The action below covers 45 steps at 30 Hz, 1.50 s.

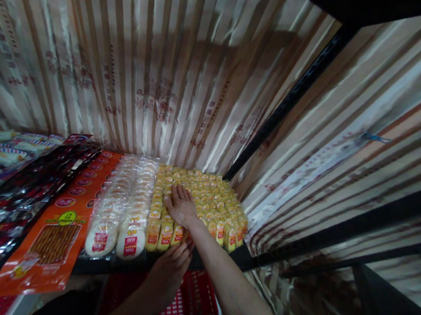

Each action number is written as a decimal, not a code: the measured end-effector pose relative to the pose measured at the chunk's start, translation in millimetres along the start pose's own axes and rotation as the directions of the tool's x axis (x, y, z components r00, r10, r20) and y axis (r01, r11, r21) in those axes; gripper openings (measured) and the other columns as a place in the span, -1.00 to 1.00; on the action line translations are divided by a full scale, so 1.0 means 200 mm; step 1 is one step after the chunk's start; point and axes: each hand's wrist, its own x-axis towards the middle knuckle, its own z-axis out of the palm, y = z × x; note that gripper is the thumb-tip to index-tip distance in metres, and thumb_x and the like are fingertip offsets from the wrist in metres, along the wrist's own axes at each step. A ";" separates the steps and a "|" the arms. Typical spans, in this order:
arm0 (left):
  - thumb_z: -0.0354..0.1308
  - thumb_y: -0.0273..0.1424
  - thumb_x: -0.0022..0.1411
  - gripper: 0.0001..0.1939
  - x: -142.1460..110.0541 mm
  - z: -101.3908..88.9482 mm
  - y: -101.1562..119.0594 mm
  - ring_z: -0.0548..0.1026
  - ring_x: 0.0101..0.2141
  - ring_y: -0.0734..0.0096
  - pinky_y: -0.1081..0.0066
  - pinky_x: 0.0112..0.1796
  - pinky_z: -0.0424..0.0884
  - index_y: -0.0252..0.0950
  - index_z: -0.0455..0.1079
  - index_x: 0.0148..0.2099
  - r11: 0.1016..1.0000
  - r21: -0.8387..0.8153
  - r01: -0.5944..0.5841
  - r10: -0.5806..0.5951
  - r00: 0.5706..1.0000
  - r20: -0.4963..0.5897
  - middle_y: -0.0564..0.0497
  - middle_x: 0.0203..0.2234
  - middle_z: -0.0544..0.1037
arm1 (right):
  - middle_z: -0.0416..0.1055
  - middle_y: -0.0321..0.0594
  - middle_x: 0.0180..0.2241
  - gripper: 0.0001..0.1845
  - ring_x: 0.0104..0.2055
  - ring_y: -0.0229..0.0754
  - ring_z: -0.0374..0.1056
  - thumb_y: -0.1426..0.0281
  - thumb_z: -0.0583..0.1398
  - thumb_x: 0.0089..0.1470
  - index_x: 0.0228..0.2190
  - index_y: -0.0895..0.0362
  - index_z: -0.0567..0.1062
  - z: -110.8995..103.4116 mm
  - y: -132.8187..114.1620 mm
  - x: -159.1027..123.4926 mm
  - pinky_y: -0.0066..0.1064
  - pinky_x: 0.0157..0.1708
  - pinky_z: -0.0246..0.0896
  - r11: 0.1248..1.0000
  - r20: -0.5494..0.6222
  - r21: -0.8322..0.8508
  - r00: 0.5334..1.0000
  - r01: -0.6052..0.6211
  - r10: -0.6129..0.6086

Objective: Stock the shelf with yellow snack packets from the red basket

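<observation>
Rows of small yellow snack packs point(214, 197) with red and white labels fill the right end of a dark shelf. My right hand point(181, 206) lies palm down across the tops of these packs, its fingers outstretched and a little apart. Lower down, at the shelf's front edge, is my left hand point(172, 264), fingers stretched toward the front of the yellow packs. Its fingertips are close beneath my right wrist, and whether they touch a pack cannot be made out. Neither hand visibly grips anything. Beside the yellow packs stand two rows of round white crackers point(131, 240) in clear wrappers.
Further left lie a large orange snack bag point(56, 234), dark shiny packets point(22, 197) and white-and-blue packets point(3, 154). Beneath the shelf is a red plastic basket point(195, 299). A striped sheet covers the back, and a black metal post point(287, 102) rises at the right corner.
</observation>
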 end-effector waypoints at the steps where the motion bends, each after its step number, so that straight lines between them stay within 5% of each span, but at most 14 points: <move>1: -0.11 -0.43 0.28 -0.52 0.00 0.00 0.00 0.08 0.22 0.21 0.24 0.19 0.09 -0.48 0.14 0.22 1.000 0.003 0.000 0.000 1.000 -0.002 -0.17 0.22 0.17 | -0.20 -0.12 0.30 -0.28 0.34 -0.15 -0.33 0.04 -0.27 0.21 0.25 0.19 -0.04 -0.01 0.00 0.00 -0.25 0.25 -0.48 1.000 -0.005 0.001 1.000 0.011 -0.011; 12: -0.10 -0.50 0.27 -0.64 0.02 -0.05 0.04 0.02 0.25 0.20 0.22 0.17 0.15 -0.45 0.32 0.07 0.999 -0.029 0.015 -0.017 0.999 -0.051 -0.19 0.19 0.21 | -0.24 -0.18 0.31 -0.24 0.35 -0.19 -0.42 0.00 -0.31 0.19 0.25 0.19 -0.05 0.00 0.11 0.02 -0.22 0.26 -0.50 1.000 0.017 0.023 1.000 0.018 -0.018; 24: -0.11 -0.53 0.24 -0.64 0.01 -0.05 0.01 0.02 0.25 0.21 0.19 0.18 0.15 -0.45 0.32 0.05 0.996 -0.086 0.010 -0.013 0.999 -0.034 -0.17 0.19 0.22 | -0.31 -0.24 0.32 -0.30 0.35 -0.18 -0.47 0.01 -0.26 0.20 0.26 0.08 -0.11 -0.01 0.06 0.00 -0.21 0.26 -0.57 0.999 -0.078 -0.025 0.996 0.038 -0.040; 29: -0.07 -0.49 0.23 -0.63 0.03 -0.07 0.02 0.02 0.25 0.20 0.20 0.18 0.15 -0.47 0.31 0.06 0.992 -0.125 0.012 -0.014 1.000 -0.013 -0.19 0.19 0.22 | -0.28 -0.29 0.32 -0.34 0.35 -0.19 -0.42 0.01 -0.26 0.21 0.26 -0.01 -0.08 0.00 0.04 0.01 -0.21 0.26 -0.55 0.983 0.065 -0.005 0.981 0.185 -0.185; 45: -0.10 -0.49 0.28 -0.65 0.03 -0.07 0.00 0.07 0.23 0.19 0.19 0.14 0.20 -0.47 0.33 0.05 0.980 -0.199 -0.001 -0.015 0.997 -0.079 -0.20 0.16 0.26 | -0.38 -0.35 0.32 -0.33 0.35 -0.23 -0.52 0.02 -0.29 0.21 0.27 0.01 -0.17 -0.02 -0.01 0.13 -0.21 0.26 -0.52 0.991 0.117 -0.024 0.985 0.130 -0.127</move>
